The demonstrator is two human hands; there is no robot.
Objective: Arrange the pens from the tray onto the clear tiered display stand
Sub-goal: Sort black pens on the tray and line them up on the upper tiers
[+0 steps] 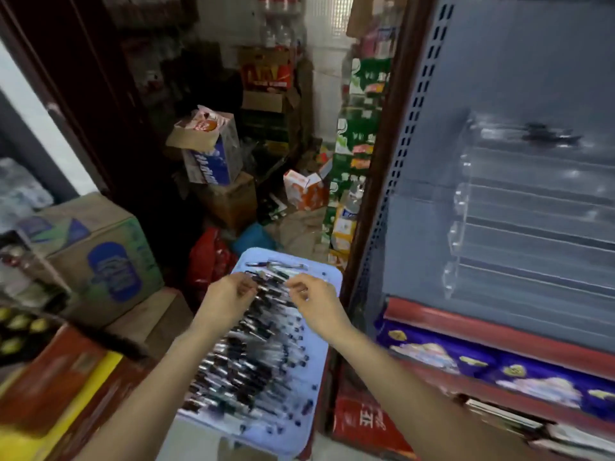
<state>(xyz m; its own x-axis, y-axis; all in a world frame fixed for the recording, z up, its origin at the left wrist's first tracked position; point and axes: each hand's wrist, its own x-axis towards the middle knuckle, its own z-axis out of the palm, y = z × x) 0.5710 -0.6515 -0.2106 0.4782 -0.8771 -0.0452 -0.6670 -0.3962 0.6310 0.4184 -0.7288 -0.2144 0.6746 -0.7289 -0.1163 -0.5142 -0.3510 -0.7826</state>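
Note:
A pale blue tray (329, 284) lies low in the middle, holding several black-and-clear pens (253, 354) in a loose row. My left hand (229, 296) and my right hand (316, 302) hover over the tray's far end, fingers curled down onto the pens there. Motion blur hides whether either hand grips a pen. The clear tiered display stand (532, 211) sits on a grey shelf at the right, with a dark pen-like thing (549, 134) on its top tier and the lower tiers bare.
The shelf unit has a red front edge (499, 331) and a perforated upright (399, 181). Cardboard boxes (100, 257) stand left of the tray. More boxes and green drink packs (359, 144) crowd the floor behind. Packaged goods (466, 357) lie below the shelf.

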